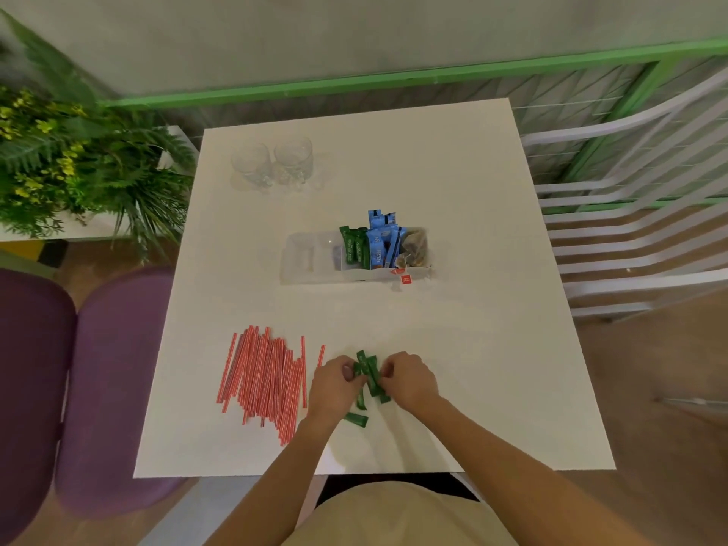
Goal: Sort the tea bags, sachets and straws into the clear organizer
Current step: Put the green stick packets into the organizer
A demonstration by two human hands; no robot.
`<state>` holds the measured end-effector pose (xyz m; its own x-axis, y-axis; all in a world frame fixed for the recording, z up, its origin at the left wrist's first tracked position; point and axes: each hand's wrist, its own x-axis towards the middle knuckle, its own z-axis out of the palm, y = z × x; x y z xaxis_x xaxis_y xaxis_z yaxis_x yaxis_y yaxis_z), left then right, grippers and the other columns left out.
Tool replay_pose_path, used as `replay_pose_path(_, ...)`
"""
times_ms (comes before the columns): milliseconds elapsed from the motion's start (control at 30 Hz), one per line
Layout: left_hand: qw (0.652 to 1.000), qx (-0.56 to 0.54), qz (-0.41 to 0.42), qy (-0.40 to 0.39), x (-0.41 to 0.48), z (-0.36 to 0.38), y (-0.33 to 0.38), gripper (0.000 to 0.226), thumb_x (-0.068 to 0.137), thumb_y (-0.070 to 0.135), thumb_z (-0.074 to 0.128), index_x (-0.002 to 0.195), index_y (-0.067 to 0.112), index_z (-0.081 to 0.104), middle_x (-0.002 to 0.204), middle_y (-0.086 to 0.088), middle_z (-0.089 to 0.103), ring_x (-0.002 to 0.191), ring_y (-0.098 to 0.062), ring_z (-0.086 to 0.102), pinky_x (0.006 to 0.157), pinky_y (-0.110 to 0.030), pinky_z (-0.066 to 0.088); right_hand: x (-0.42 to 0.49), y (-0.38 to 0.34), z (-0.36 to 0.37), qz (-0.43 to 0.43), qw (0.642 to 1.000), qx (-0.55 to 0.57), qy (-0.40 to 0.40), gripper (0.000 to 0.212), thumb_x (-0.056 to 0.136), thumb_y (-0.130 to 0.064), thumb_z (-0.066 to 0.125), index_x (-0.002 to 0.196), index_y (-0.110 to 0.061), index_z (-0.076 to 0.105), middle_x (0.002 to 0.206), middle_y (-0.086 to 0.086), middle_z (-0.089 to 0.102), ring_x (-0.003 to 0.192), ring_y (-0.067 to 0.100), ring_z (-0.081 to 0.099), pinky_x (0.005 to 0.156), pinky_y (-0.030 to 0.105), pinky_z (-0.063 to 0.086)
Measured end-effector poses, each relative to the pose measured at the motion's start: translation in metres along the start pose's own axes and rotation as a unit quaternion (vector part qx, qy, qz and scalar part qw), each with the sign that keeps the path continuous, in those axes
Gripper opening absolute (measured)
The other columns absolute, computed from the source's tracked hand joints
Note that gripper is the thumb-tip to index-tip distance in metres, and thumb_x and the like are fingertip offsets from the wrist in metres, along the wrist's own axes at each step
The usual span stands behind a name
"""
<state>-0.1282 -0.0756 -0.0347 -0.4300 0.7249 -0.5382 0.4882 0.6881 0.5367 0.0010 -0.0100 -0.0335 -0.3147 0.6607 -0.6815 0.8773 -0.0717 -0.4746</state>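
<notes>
- Filling the bottom edge (nearest the camera): a beige garment (394,514), with both bare forearms reaching from it over the white tabletop (492,368).
- Left grip (335,382) (the person's left hand): fingers curled, thumb forward, pinching the left side of a bundle of green sachets (370,374).
- Right grip (411,378): fingers curled likewise, pinching the same bundle from the right. The bundle stands roughly on end between the two grips, near the tabletop's front edge. Whether its lower ends touch the surface cannot be told.
- Loose green sachet (356,419): lying flat on the tabletop just below the left grip, apart from the bundle.
- Red-and-white straws (268,384): a loose heap lying flat to the left of the left grip, mostly parallel and running front to back. A few stray ones lie at the heap's right side, close to the left grip.
- Clear organizer (299,262): mid-tabletop, well beyond the grips, with its long side across the view.
- Contents of the organizer, left to right across its right half: upright green sachets (354,248), upright blue sachets (384,238) and tea bags (415,250). The tea bags sit in the rightmost compartment. A red tag (406,281) hangs over the front wall onto the tabletop.
- Two glass mugs (272,163): side by side near the far left corner of the tabletop.
- Surroundings: purple seats (110,388) at left, a leafy plant (71,159) at far left, a white slatted chair (630,238) at right.
</notes>
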Motion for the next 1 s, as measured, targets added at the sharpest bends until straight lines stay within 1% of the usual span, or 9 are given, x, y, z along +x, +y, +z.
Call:
replay_pose_path(167,0.998,-0.061,-0.006,0.019,0.012,-0.002,0.005,0.030,0.078,0.019,0.079,0.102,0.019,0.061,0.073,-0.005,0.063,0.068,-0.023,0.068,0.063,-0.037,0.059,0.001,0.002,-0.003,-0.003,1.000,-0.013,0.004,0.014,0.082,-0.013,0.059,0.090,-0.017,0.070,0.089,0.004,0.071,0.079,0.022,0.068,0.070,0.031,0.057)
replay_pose_path(267,0.999,-0.031,0.020,-0.010,0.024,-0.005,0.008,0.030,0.077,0.021,0.080,0.101,0.023,0.062,0.071,-0.002,0.064,0.073,-0.027,0.068,0.067,-0.040,0.058,0.002,0.005,-0.009,0.006,1.000,0.001,0.012,0.015,0.084,-0.014,0.058,0.091,-0.018,0.071,0.089,0.003,0.071,0.080,0.022,0.068,0.071,0.030,0.057)
replay_pose_path(367,0.998,0.009,0.032,-0.053,0.028,-0.006,0.013,0.026,0.076,0.016,0.081,0.094,0.018,0.063,0.066,-0.002,0.062,0.063,-0.024,0.066,0.063,-0.038,0.058,0.005,0.010,-0.015,0.012,1.000,0.019,0.017,0.016,0.085,-0.012,0.058,0.089,-0.017,0.073,0.088,0.003,0.072,0.079,0.022,0.069,0.072,0.031,0.058)
replay_pose_path(467,0.996,0.031,0.034,-0.070,0.031,-0.007,0.012,0.026,0.075,0.016,0.081,0.095,0.013,0.065,0.067,0.003,0.056,0.064,-0.021,0.062,0.068,-0.038,0.058,0.008,0.011,-0.019,0.008,0.999,0.042,0.030,0.018,0.084,-0.008,0.057,0.076,-0.018,0.069,0.081,0.002,0.070,0.074,0.019,0.067,0.070,0.030,0.057)
replay_pose_path(600,0.997,0.020,0.033,-0.072,0.035,-0.012,0.008,0.017,0.076,0.016,0.079,0.088,0.014,0.067,0.067,0.001,0.057,0.064,-0.023,0.064,0.062,-0.035,0.057,0.011,0.010,-0.026,-0.009,0.994,0.100,0.039,0.032,0.081,0.000,0.059,0.058,-0.022,0.058,0.069,-0.001,0.064,0.062,0.014,0.060,0.065,0.030,0.055)
replay_pose_path(700,0.996,0.018,0.056,-0.071,0.041,-0.020,0.006,0.012,0.078,0.015,0.077,0.078,0.019,0.066,0.061,0.003,0.055,0.064,-0.026,0.065,0.063,-0.040,0.058,0.012,0.007,-0.033,-0.012,0.988,0.149,0.029,0.024,0.083,0.002,0.058,0.065,-0.015,0.062,0.073,0.003,0.066,0.050,0.013,0.059,0.054,0.024,0.053)
replay_pose_path(800,0.993,0.012,0.084,-0.086,0.046,-0.032,0.011,0.012,0.080,0.012,0.074,0.076,0.019,0.065,0.061,0.002,0.056,0.063,-0.026,0.063,0.064,-0.042,0.058,0.016,0.004,-0.039,-0.025,0.978,0.207,0.025,0.014,0.083,0.002,0.063,0.073,-0.007,0.065,0.079,0.012,0.069,0.048,0.018,0.061,0.052,0.023,0.052)
replay_pose_path(900,0.990,-0.009,0.104,-0.090,0.049,-0.047,0.019,0.009,0.081,0.010,0.074,0.078,0.015,0.067,0.065,-0.002,0.062,0.060,-0.020,0.064,0.058,-0.030,0.057,0.020,-0.003,-0.045,-0.035,0.962,0.269,0.027,0.006,0.080,0.003,0.069,0.079,-0.002,0.067,0.072,0.013,0.069,0.050,0.022,0.062,0.049,0.021,0.048)
replay_pose_path(1000,0.987,-0.017,0.137,-0.080,0.053,-0.066,0.031,0.007,0.081,0.008,0.074,0.081,0.012,0.068,0.069,-0.006,0.068,0.057,-0.015,0.066,0.056,-0.020,0.052,0.021,-0.011,-0.053,-0.045,0.948,0.314,0.012,0.016,0.079,0.006,0.068,0.093,0.000,0.065,0.070,0.016,0.069,0.049,0.021,0.062,0.046,0.018,0.044)
